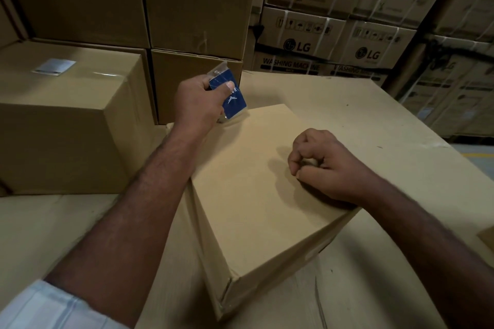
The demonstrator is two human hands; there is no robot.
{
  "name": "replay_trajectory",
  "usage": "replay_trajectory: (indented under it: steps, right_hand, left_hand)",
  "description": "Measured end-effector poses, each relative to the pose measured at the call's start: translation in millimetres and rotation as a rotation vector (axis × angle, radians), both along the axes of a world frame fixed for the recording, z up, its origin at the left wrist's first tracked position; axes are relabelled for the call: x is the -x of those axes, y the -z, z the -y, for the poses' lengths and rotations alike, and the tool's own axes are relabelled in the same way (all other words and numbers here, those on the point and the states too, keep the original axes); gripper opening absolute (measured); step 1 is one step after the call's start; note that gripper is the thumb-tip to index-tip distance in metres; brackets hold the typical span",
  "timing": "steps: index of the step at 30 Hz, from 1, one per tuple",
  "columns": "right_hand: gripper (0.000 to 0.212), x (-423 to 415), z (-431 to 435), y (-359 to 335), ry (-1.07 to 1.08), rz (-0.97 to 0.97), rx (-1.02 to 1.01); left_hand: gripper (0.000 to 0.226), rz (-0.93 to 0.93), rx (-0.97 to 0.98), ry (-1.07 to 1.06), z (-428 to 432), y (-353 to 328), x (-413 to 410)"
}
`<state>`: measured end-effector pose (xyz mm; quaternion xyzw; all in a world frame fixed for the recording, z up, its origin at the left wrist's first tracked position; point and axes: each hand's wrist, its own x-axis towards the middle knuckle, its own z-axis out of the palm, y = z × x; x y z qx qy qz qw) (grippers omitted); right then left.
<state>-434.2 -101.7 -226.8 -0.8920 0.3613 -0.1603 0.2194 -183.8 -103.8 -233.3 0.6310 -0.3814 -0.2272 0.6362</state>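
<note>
You are pinching a small blue packet in clear wrap between the thumb and curled fingers of your left hand, holding it tilted just above the far corner of the closed cardboard box. Your right hand is resting on that box's top, fingers curled in, nothing showing in them. The box is sitting on a broad flat carton. A labelled box is standing at the left, with plain cartons behind and strapped washing-machine cartons at the right, all closed and hiding their contents.
</note>
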Motion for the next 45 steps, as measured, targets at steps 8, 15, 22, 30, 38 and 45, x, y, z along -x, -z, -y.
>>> replay_trajectory:
  steps: [8,15,22,30,38,45]
  right_hand:
    - [0.005,-4,12,0,0.088,-0.043,0.005]
    - [0.011,-2,15,1,0.121,-0.024,0.003]
    - [0.007,-5,15,4,0.170,-0.035,0.058]
    - [0.050,-12,-13,-4,0.136,-0.294,0.037]
    - [0.064,-12,-76,-18,-0.171,-0.455,-0.089]
    - [0.067,3,-19,-6,0.244,-0.652,0.157]
  left_hand:
    - [0.012,-0.015,-0.006,0.003,2,-1,1]
    - [0.016,0.003,-0.009,-0.006,2,1,0]
    - [0.014,0.001,0.005,0.004,3,2,1]
    - [0.006,-0.006,0.005,0.005,0,0,1]
    - [0.015,0.011,-0.015,-0.010,5,1,-1]
    - [0.021,0.021,-0.024,0.001,5,2,-1]
